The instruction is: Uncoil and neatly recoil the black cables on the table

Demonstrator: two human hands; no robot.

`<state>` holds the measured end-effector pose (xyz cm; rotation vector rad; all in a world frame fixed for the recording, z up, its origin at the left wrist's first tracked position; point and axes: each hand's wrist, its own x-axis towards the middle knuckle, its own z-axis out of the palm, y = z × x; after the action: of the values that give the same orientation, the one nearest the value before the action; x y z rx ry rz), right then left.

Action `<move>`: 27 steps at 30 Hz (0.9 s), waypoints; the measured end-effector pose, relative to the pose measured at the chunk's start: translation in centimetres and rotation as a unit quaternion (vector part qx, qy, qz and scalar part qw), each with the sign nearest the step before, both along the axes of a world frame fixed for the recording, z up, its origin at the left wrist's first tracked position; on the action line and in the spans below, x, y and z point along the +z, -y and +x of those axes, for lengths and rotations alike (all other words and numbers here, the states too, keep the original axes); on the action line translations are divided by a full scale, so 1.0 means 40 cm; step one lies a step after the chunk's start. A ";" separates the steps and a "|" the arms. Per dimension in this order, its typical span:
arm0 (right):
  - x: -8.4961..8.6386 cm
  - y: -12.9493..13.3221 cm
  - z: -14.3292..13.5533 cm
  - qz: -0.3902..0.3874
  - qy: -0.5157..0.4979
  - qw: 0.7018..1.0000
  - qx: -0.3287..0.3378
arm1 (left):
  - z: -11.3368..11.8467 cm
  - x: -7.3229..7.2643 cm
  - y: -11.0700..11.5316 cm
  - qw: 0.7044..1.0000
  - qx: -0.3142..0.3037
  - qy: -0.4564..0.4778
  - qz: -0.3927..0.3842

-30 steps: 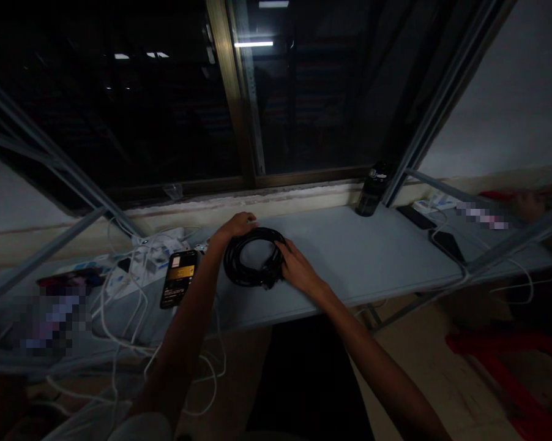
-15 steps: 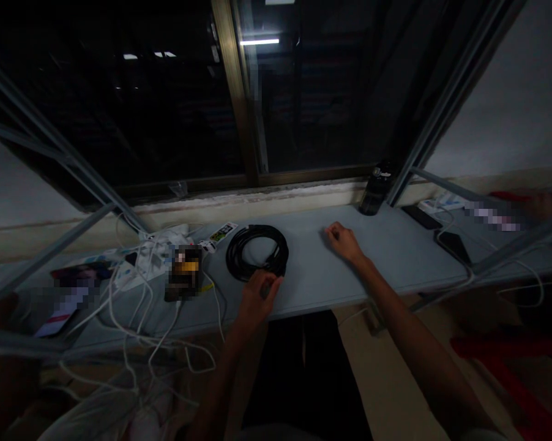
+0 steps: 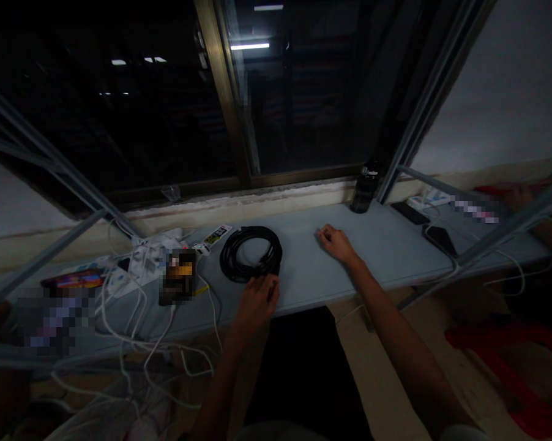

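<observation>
A coiled black cable lies flat on the grey desk, in front of the window. My left hand is at the coil's near edge, its fingers curled in with the thumb close to them. The fingertips overlap the coil in view; whether they grip a strand is hidden. To the right of the coil, my right hand rests on or just above the desk in a loose fist, and nothing shows in it. A small printed card or label lies behind the coil's left side.
A dark bottle stands at the back right by a metal post. White cables tangle over the left side, around a dark device. Phones lie to the right, near another person's arm. A red stool is on the floor.
The left hand's fingers have closed in, narrowing the gap between thumb and forefinger. My right hand stays curled. The whole view has shifted slightly; the coil lies as before.
</observation>
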<state>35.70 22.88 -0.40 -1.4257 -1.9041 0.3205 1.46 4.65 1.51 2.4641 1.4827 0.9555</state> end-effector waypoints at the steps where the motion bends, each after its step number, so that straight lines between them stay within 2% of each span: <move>1: 0.000 0.000 0.000 0.001 0.001 1.000 0.000 | 0.001 0.001 0.001 1.000 0.000 0.000 -0.001; 11: -0.001 -0.003 0.002 -0.001 -0.001 1.000 0.006 | 0.000 -0.002 0.002 0.999 0.009 -0.031 0.000; 27: -0.009 -0.010 0.010 -0.002 -0.011 1.000 0.014 | 0.006 0.010 0.004 1.000 0.005 -0.015 -0.004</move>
<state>36.08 23.29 -0.75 -1.3928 -1.9086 0.3526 1.69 4.51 1.91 2.4791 1.5063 0.9149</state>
